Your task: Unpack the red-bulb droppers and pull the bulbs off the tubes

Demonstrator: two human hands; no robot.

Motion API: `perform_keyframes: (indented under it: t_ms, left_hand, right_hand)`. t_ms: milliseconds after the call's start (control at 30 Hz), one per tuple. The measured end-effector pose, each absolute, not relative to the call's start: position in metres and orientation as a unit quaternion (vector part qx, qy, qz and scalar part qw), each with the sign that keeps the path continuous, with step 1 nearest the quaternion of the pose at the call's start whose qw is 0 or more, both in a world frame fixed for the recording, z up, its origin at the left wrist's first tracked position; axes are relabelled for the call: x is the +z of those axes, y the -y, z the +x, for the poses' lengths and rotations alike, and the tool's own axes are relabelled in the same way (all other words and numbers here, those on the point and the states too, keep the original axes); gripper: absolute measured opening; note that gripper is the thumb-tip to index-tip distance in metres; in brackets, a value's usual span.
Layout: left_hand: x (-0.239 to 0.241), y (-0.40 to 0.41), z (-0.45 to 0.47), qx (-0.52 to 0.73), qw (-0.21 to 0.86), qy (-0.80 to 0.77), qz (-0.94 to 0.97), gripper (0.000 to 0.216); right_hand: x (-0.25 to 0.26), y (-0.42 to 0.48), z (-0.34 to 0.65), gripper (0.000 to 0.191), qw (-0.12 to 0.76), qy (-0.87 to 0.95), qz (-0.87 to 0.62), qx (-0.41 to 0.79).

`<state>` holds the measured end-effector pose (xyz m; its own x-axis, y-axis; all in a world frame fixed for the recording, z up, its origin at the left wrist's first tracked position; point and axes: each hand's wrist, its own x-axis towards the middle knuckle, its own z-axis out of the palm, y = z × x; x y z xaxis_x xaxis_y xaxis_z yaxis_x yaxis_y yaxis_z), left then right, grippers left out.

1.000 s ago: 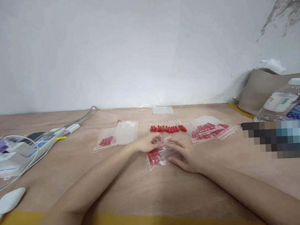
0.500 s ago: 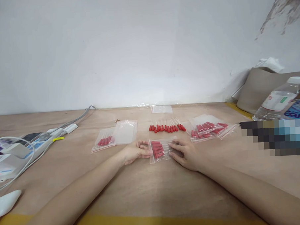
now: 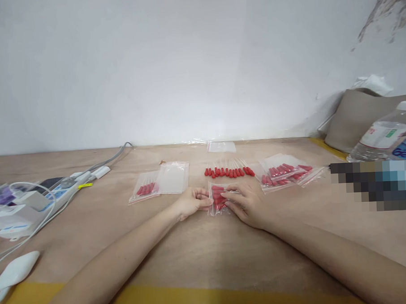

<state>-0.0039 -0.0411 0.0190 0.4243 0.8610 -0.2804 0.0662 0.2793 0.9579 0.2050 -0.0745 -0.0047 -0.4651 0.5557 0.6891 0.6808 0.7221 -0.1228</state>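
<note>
Right between the two hands lies a small clear zip bag (image 3: 221,199) holding a bunch of red-ended sticks, low over the tabletop (image 3: 181,265) and near the middle of the view. Left hand (image 3: 194,202) has the bag's left edge pinched between thumb and fingers, the red ends sitting just beyond its fingertips. Right hand (image 3: 247,206) comes in from the other side, fingers bent and somewhat spread, its fingertips on the bag close to the red ends; whether they grip the plastic or only press on it, I cannot tell. Just past the bag, away from the person, a row of loose red-ended sticks (image 3: 229,172) lies with the red ends nearer the hands. To the left of that row, a flat pale bag (image 3: 173,178) touches a filled bag (image 3: 144,188), and beyond the right hand sits an overlapping pile of filled bags (image 3: 283,172)
</note>
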Motion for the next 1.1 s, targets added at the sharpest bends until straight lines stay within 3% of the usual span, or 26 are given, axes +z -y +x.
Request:
perform_keyframes:
  t_ms: [433,667,767,900,967,1100]
  left_hand:
    - [0.020,0.041,-0.003,0.276,0.650,-0.403,0.581,0.036]
    - [0.012,0.038,-0.006,0.266,0.630,-0.400,0.610,0.040]
    - [0.007,0.035,-0.013,0.293,0.487,-0.402,0.718,0.037]
    - [0.008,0.032,-0.023,0.330,0.107,-0.252,0.904,0.031]
    - [0.010,0.029,-0.024,0.337,-0.033,-0.170,0.925,0.028]
    - [0.010,0.023,-0.014,0.384,-0.175,-0.101,0.901,0.016]
  right_hand:
    - [0.021,0.034,0.186,0.020,0.288,0.909,-0.174,-0.245]
    - [0.009,0.031,0.185,0.015,0.356,0.887,-0.158,-0.248]
    - [0.008,0.034,0.188,0.013,0.361,0.885,-0.169,-0.242]
    - [0.008,0.037,0.193,0.012,0.359,0.885,-0.178,-0.237]
    - [0.007,0.037,0.194,0.014,0.369,0.881,-0.181,-0.236]
    - [0.005,0.036,0.193,0.014,0.385,0.874,-0.175,-0.237]
